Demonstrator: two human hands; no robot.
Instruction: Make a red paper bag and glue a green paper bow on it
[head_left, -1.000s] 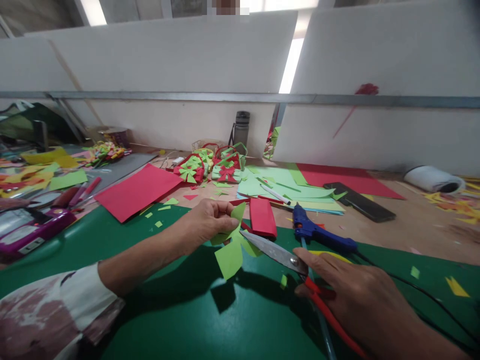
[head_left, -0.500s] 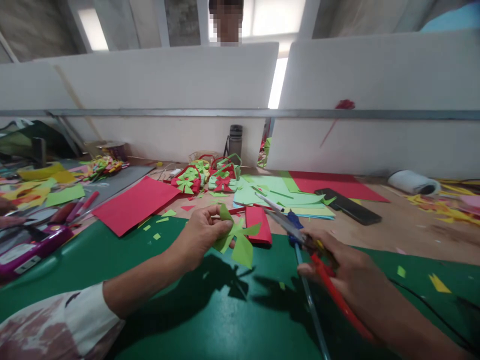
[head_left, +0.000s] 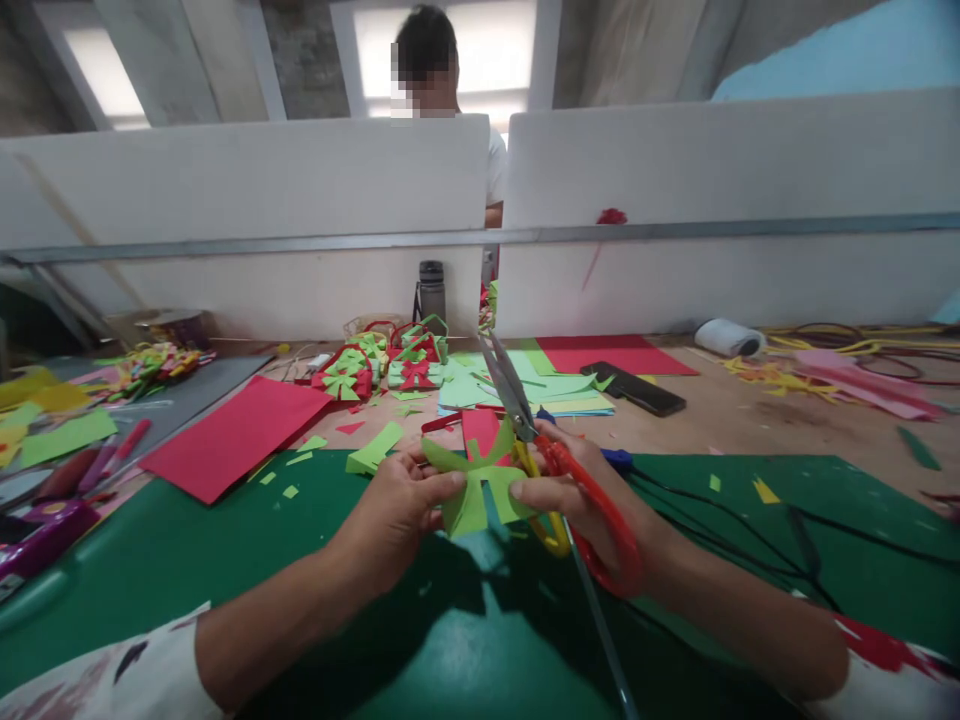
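My left hand (head_left: 401, 505) pinches the left side of a light green paper cutout (head_left: 476, 490), shaped like a bow with several lobes and a narrow slit. On its right side, the thumb of my right hand (head_left: 592, 490) presses the paper. The same right hand holds scissors (head_left: 514, 395) with red and yellow handles, their blades pointing up and away from me. Behind the cutout lies a red folded paper piece (head_left: 480, 430), partly covered. A loose green paper piece (head_left: 375, 447) rests just beyond my left hand. Below the scissors runs a long clear rod (head_left: 600, 625).
Small red and green paper baskets (head_left: 349, 375) stand by a grey bottle (head_left: 431, 295). Red sheets (head_left: 236, 435), stacked green paper (head_left: 517, 378) and a black phone (head_left: 637, 388) lie around. Dark cords (head_left: 720, 510) cross the green mat (head_left: 300, 560) at right. White panels (head_left: 300, 180) rise behind.
My right hand has come left with the scissors, turned their blades upward, and now also touches the green cutout. The cutout has turned flatter. The whole view has shifted right.
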